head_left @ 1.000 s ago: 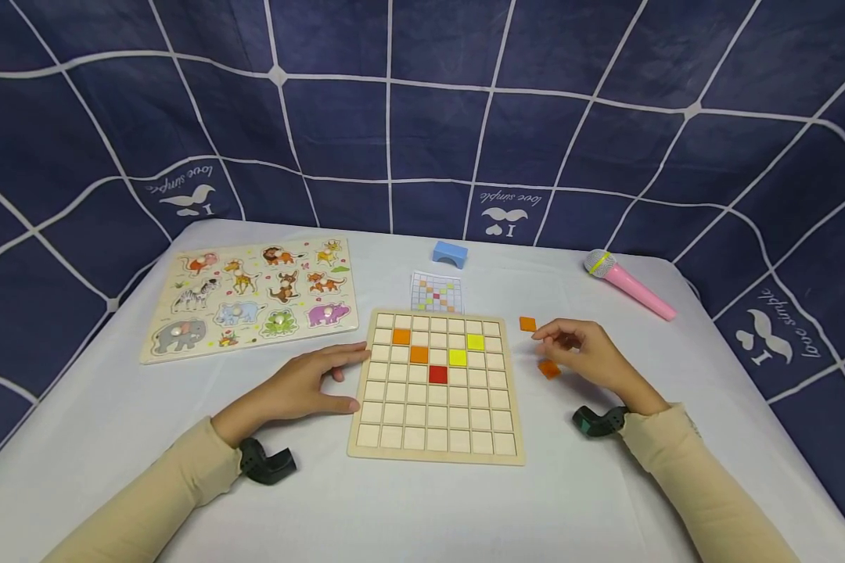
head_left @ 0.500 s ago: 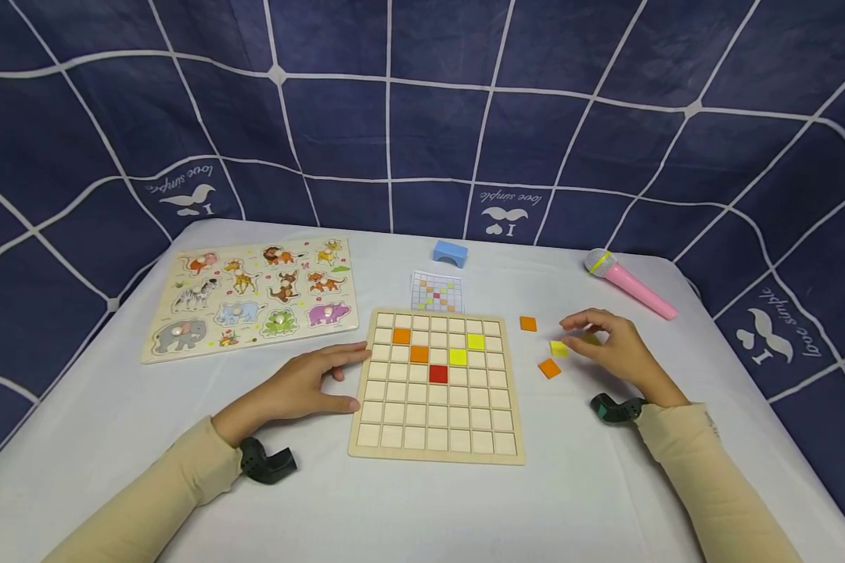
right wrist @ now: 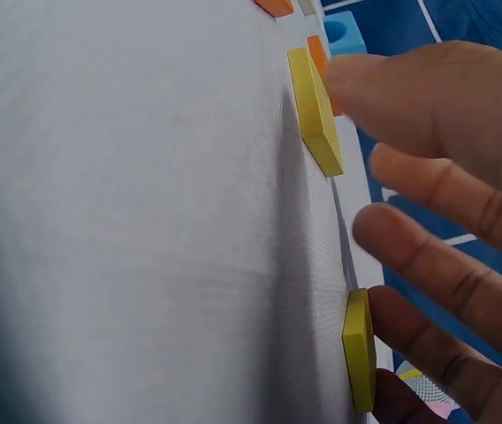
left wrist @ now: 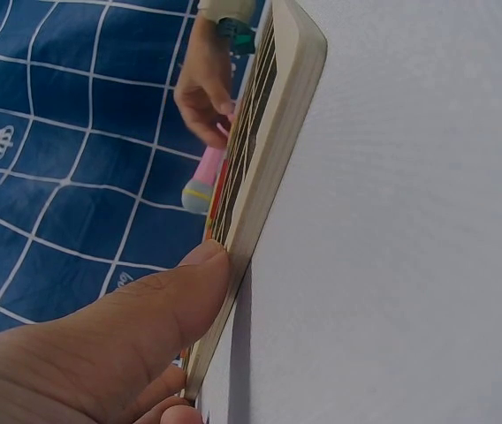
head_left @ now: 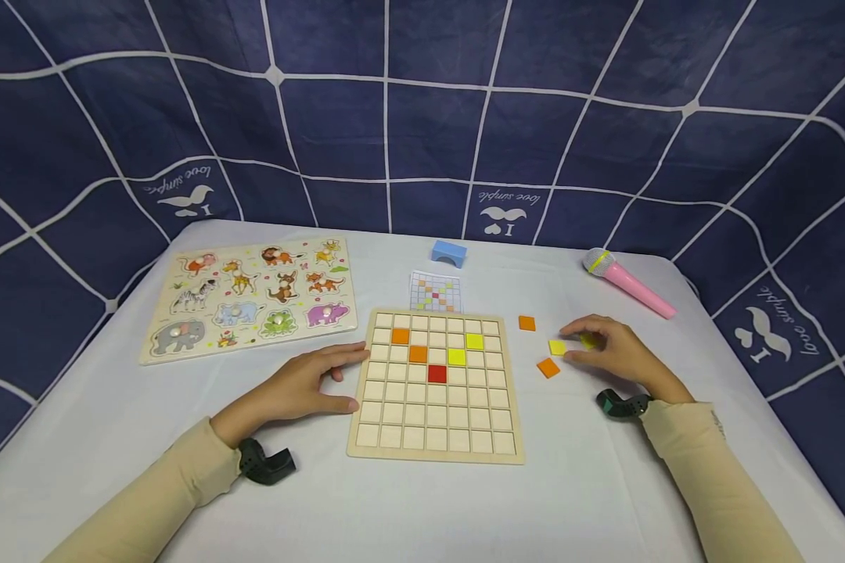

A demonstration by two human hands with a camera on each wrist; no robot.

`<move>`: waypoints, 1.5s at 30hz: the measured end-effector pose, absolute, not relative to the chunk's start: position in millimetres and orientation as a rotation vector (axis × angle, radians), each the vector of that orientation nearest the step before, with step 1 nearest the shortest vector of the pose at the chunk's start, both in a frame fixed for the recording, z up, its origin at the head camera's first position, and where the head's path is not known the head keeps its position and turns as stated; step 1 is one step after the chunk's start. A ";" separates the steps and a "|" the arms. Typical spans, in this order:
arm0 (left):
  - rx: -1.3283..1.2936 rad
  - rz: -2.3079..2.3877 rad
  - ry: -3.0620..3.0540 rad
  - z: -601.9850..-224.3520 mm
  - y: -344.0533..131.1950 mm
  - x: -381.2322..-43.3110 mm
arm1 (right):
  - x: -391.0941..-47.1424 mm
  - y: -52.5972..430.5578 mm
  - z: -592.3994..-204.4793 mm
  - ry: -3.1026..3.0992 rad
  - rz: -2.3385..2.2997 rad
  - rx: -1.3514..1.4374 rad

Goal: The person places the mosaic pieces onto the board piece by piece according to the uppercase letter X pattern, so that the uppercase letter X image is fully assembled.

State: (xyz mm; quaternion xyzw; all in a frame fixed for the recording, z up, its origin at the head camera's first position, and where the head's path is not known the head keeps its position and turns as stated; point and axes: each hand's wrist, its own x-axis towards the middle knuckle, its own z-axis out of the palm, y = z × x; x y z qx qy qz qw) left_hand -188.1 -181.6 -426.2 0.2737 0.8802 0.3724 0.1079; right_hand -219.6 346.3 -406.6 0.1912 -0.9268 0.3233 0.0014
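Observation:
The wooden grid board (head_left: pixel 436 460) lies flat, with two orange tiles (head_left: pixel 418 354), two yellow tiles (head_left: pixel 456 357) and a red tile (head_left: pixel 437 374) in its squares. My left hand (head_left: pixel 292 383) rests at the board's left edge; its thumb touches the rim in the left wrist view. To the right of the board, my right hand (head_left: pixel 616 352) hovers low with fingers spread and relaxed. One loose yellow tile (right wrist: pixel 315 110) lies by its thumb tip. A second yellow tile (right wrist: pixel 359 353) lies beneath its outer fingers, partly hidden in the head view.
Two loose orange tiles (head_left: pixel 548 367) lie between board and right hand. A printed pattern card (head_left: pixel 435 292) lies behind the board, with a blue arch block (head_left: pixel 449 253) beyond. An animal puzzle (head_left: pixel 253 297) lies left; a pink microphone (head_left: pixel 634 285) lies at the back right.
My right hand has moved right from beside the orange tiles, and two yellow tiles now show at its fingers. The left hand stays at the board's edge.

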 end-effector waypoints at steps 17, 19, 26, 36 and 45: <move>0.814 1.090 2.594 -426.7 -182.2 -188.6 | -222.6 343.7 -409.2 -2.951 0.899 0.631; 0.814 1.093 2.592 -426.6 -182.2 -188.6 | -222.9 343.6 -409.4 -2.951 0.895 0.630; 0.813 1.104 2.584 -426.3 -181.9 -188.4 | -221.9 341.7 -408.1 -2.964 0.858 0.608; 0.810 1.107 2.584 -427.2 -181.9 -187.6 | -217.5 333.2 -401.4 -2.928 0.846 0.554; 0.796 1.103 2.585 -427.5 -181.9 -188.3 | -214.0 321.9 -395.1 -2.915 0.828 0.561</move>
